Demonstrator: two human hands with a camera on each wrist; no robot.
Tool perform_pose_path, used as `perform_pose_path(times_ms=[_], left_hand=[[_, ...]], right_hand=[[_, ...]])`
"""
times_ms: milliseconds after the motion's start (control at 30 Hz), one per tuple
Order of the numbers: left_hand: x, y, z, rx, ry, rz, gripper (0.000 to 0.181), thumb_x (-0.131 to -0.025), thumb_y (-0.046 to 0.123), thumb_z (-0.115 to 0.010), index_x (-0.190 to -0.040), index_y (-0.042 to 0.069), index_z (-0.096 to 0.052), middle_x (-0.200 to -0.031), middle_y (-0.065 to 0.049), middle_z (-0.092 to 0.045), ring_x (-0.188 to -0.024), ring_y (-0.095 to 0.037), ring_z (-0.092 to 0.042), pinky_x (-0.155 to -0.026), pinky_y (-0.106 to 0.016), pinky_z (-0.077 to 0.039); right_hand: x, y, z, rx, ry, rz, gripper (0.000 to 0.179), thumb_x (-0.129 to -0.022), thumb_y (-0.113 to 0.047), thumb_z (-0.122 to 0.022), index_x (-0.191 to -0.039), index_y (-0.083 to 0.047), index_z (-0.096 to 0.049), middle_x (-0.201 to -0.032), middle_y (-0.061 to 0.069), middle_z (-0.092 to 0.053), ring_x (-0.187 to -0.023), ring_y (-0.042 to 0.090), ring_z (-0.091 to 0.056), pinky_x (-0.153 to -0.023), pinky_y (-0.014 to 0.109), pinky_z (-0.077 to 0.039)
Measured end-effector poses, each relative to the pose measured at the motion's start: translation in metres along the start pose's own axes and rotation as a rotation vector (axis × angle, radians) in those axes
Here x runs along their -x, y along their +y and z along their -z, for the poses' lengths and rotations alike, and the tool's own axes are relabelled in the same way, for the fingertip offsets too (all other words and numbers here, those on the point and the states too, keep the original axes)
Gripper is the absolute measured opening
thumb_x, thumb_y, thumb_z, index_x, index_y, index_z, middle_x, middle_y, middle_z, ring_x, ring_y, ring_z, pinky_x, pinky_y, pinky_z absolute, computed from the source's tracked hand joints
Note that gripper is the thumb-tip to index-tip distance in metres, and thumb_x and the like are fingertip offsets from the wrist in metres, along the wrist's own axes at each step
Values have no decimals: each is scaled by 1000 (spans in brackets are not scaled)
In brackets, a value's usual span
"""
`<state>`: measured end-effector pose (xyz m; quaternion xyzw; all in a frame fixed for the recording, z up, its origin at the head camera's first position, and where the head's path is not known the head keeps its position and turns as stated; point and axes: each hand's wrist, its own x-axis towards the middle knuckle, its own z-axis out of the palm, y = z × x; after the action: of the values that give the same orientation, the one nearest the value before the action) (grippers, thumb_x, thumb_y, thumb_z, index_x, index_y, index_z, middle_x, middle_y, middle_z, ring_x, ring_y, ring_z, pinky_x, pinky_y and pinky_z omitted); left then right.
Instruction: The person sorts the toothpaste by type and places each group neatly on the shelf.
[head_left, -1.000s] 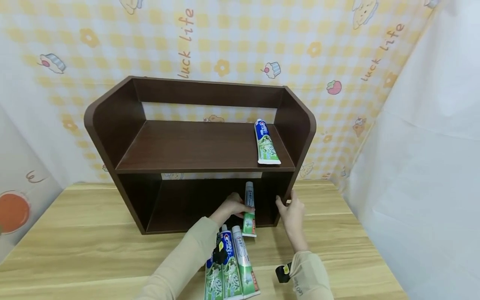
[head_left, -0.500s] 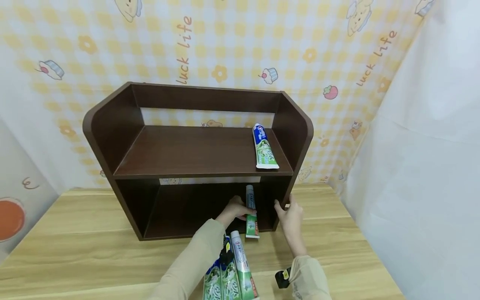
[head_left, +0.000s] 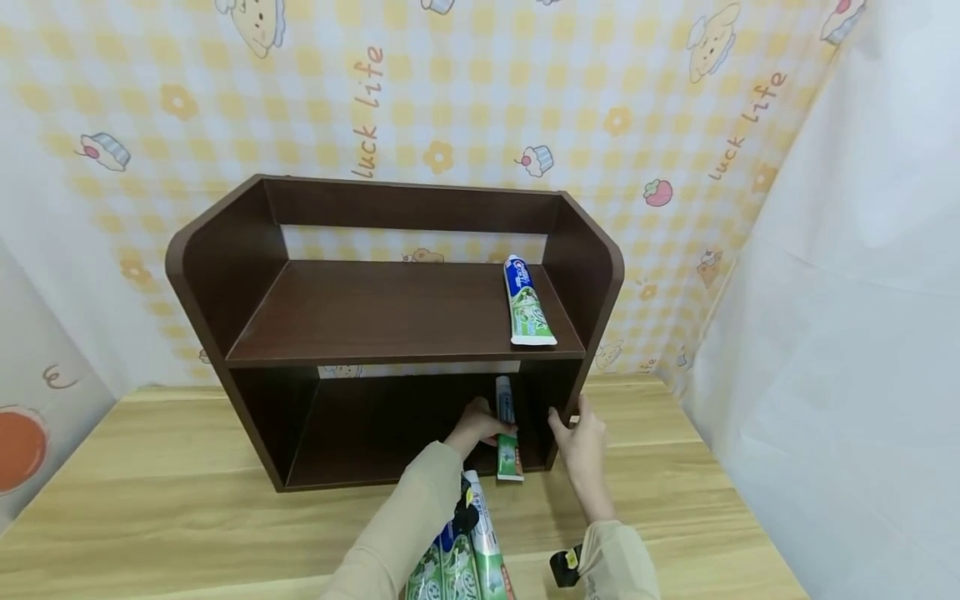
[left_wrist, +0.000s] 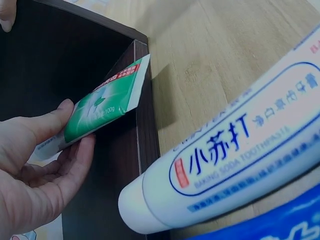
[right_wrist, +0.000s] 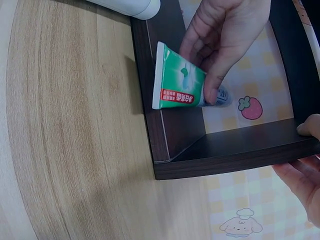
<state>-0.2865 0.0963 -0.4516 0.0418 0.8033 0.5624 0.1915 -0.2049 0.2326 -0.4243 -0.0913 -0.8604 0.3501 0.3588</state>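
Note:
In the lower compartment of the dark brown desk shelf, my left hand pinches a green-and-white toothpaste tube between thumb and fingers. The tube's cap points to the back, and its flat end lies by the shelf's front edge, as the left wrist view shows with the green tube end. My right hand grips the shelf's right side panel, thumb inside and fingers outside. On the upper level, a blue-and-green toothpaste tube lies near the right wall.
Several toothpaste tubes lie side by side on the wooden table in front of the shelf, including a baking soda one, partly hidden by my left sleeve. A patterned cloth hangs behind, and white sheeting at the right.
My left hand has moved the green-and-white tube slightly right and farther into the lower compartment. My right hand keeps its hold on the side panel. The head view has tilted up a little.

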Motion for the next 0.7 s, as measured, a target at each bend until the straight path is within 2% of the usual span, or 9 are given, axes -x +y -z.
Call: perform_pose_path(times_ms=[300,500,700], left_hand=[[-2,-5,-3,-4,23,-43,59,-76,9,-72,-122,-11,-41,-108,-24,-54,-79,-28,-64,-66,-31,-58],[-6,-9,-4,-36,49,-24,65,-76,9,-73,-126,-12,-38,-113,-27,-53,-79,-29,-65,-68,-33,-57],[-6,-7,-4,18,46,-51,63,-76,9,-73,-125,-11,-39,-115,-26,-52,-81,-30,-66,-73,-36,-57]], right_hand=[[4,3,-2,-5,11,3,15,-76,-6,-68,-80,0,-54,-71,19,-65,-60,32,-67,-45,33,-54],[6,4,-3,15,-16,-10,16,-78,-8,-67,-78,0,-53,-67,20,-64,-54,30,-65,-40,25,-49],[3,2,0,1,-35,-30,17,-80,-9,-66,-81,1,-53,-71,23,-64,-51,29,-64,-36,14,-41]])
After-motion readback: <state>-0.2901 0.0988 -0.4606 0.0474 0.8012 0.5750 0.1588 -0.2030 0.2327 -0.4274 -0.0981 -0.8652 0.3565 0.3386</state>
